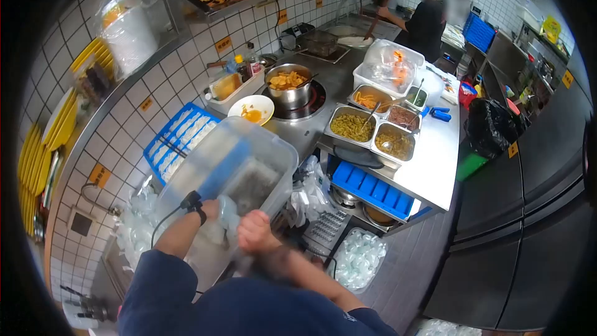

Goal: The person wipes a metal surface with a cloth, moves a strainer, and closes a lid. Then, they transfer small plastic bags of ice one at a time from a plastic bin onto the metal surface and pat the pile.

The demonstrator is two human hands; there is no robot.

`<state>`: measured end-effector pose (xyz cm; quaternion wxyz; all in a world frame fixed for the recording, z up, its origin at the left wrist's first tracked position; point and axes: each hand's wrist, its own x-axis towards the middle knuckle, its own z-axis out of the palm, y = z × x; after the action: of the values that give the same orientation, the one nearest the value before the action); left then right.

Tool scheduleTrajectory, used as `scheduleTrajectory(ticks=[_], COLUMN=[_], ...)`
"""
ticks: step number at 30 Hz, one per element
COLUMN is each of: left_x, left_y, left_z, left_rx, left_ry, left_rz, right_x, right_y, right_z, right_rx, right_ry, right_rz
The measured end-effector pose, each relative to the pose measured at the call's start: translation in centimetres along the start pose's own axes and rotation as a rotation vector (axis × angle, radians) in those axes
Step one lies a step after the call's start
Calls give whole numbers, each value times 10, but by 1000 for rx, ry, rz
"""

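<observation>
A large translucent plastic bin (283,149) stands on the counter in front of me, with a greyish content partly visible through its wall. My left hand (210,209), with a black device strapped at the wrist, is over the bin's near part. It touches a pale, clear plastic bag (229,211), and its fingers are mostly hidden. My right hand (254,230) is closed in a fist just right of this bag, at the bin's near right edge; what it holds is hidden.
Blue trays of white portions (180,127), a white bowl (252,104) and a steel pot (288,86) lie beyond the bin. Food pans (352,124) stand to the right. Bagged items (359,258) fill a floor tub. A person (426,15) works at the back.
</observation>
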<state>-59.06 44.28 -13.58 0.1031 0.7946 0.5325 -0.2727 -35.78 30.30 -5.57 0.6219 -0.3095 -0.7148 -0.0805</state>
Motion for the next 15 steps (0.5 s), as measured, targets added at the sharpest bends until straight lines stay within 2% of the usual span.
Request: scheduleTrajectory(ticks=[1,2,5,8,11,12,15], left_x=[-8,0,3,5,5,11,-45], left_y=[3,-14,-20,-13,11,10,48], left_z=[-4,6,19,-1,-17,-9,-85], left_rx=[-127,-225,-293,-282,-186,-227,-365], left_ry=[54,56,132,-32,102,275,298], left_rz=[-33,147,164,152,-55,19,171], right_x=[1,1,0,-1,-1,-4,-6], right_y=[1,0,-2,-1,0,0,1], right_z=[0,-1,1,4,4,5,8], right_rx=[9,7,14,26,29,29,12], right_ry=[15,4,-19,-20,-23,-25,-2], right_rz=[-14,0,26,27,27,36,17])
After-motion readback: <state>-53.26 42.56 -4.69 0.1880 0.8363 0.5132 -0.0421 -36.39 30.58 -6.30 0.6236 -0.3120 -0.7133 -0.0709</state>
